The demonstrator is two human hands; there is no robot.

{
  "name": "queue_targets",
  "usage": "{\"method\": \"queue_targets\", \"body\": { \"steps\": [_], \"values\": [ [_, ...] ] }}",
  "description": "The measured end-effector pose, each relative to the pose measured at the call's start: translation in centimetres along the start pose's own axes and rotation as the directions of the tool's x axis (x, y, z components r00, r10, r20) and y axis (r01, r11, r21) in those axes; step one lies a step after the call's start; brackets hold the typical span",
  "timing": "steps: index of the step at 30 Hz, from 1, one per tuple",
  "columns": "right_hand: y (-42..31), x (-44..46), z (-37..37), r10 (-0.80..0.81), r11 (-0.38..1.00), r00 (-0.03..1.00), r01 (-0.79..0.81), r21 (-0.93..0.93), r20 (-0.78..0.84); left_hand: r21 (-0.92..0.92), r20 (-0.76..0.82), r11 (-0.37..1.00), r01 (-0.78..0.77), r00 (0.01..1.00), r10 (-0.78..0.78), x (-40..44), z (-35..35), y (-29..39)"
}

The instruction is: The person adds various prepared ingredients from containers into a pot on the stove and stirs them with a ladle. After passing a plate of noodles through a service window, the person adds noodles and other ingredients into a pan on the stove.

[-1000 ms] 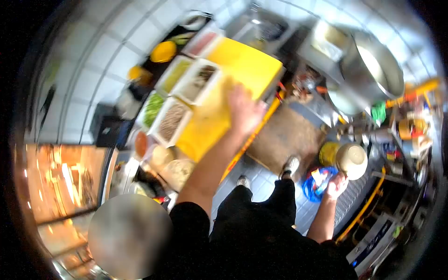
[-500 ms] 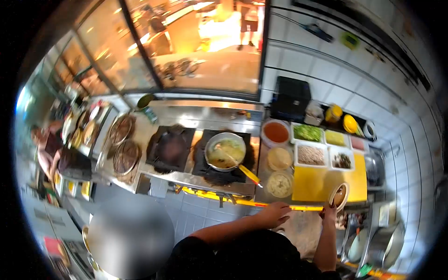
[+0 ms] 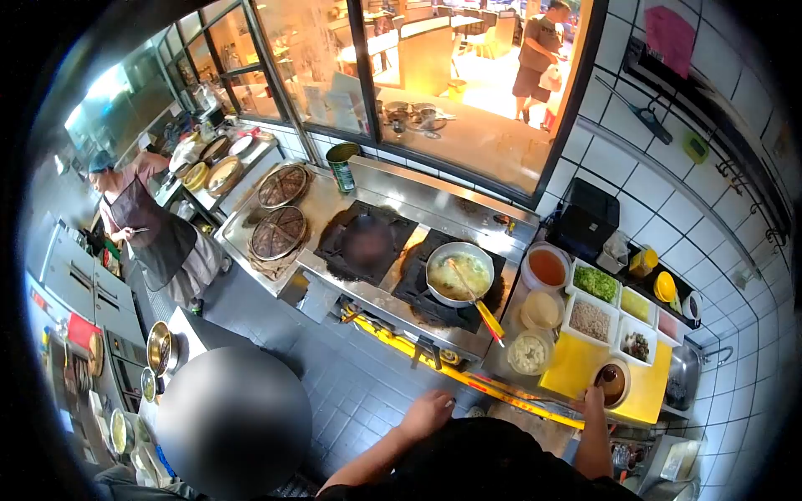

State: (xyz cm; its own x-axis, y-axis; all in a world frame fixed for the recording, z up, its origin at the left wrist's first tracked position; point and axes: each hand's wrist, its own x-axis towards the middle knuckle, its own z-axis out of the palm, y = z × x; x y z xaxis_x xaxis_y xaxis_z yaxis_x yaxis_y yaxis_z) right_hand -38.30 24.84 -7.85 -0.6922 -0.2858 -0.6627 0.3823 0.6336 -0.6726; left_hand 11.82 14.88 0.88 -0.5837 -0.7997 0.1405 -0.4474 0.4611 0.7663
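Well, the right hand [image 3: 592, 402] grips a bowl [image 3: 626, 383] (brown inside).

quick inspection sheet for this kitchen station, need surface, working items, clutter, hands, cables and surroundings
Surface: yellow board on the counter, partly bare.
Working items: bowl with brown contents, on or just above the board, contact unclear; pan with food on the stove, its yellow handle pointing toward the wearer.
Clutter: white tubs of food grouped along the board's far side.
Hands: right hand grips the bowl; left hand short of the counter, nothing seen in it.
Cables: nothing seen.
Surroundings: co-worker in a dark apron at far left; window beyond the stove.
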Motion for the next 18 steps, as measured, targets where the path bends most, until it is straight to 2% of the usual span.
{"method": "queue_targets", "body": {
  "steps": [1,2,5,8,11,12,15,16,18],
  "values": [
    [0.1,0.4,-0.6,0.007,0.996,1.000,-0.006,-0.090,0.005,0.002,-0.025,1.000,0.010,1.000,-0.010,-0.2,0.4,-0.3],
    [-0.4,0.9,-1.4,0.003,0.985,0.993,0.017,-0.172,0.116,0.006,-0.042,1.000,0.010,0.999,-0.010,0.1,0.4,-0.1],
    [-0.6,1.6,-2.7,-0.224,0.880,0.974,0.220,-0.422,0.040,0.015,-0.071,1.000,-0.001,0.997,0.002,0.7,0.3,0.3],
    [-0.8,1.7,-4.2,-0.208,0.972,0.978,0.208,-0.109,0.012,0.042,-0.065,0.998,-0.051,0.996,0.054,2.4,-1.1,0.2],
    [-3.3,1.4,-3.5,0.015,0.962,1.000,-0.019,0.273,0.019,0.067,-0.047,0.994,-0.081,0.995,0.084,3.4,-3.0,-1.0],
    [-4.1,1.2,-2.9,0.089,0.963,0.996,-0.085,0.257,-0.004,0.060,-0.039,0.996,-0.071,0.997,0.073,3.5,-3.5,-2.0],
    [-6.8,-1.4,0.1,-0.033,0.878,0.999,0.016,0.479,0.026,0.062,-0.039,0.997,-0.043,0.998,0.045,3.9,-5.3,-3.5],
    [-6.0,1.5,0.4,-0.103,0.851,0.995,0.088,0.518,0.000,0.067,-0.038,0.997,-0.036,0.999,0.039,4.2,-5.9,-3.9],
    [-7.7,1.5,1.1,-0.051,0.880,0.998,0.033,0.475,0.025,0.107,-0.054,0.992,-0.071,0.996,0.077,4.7,-7.4,-4.1]
  ]
}}
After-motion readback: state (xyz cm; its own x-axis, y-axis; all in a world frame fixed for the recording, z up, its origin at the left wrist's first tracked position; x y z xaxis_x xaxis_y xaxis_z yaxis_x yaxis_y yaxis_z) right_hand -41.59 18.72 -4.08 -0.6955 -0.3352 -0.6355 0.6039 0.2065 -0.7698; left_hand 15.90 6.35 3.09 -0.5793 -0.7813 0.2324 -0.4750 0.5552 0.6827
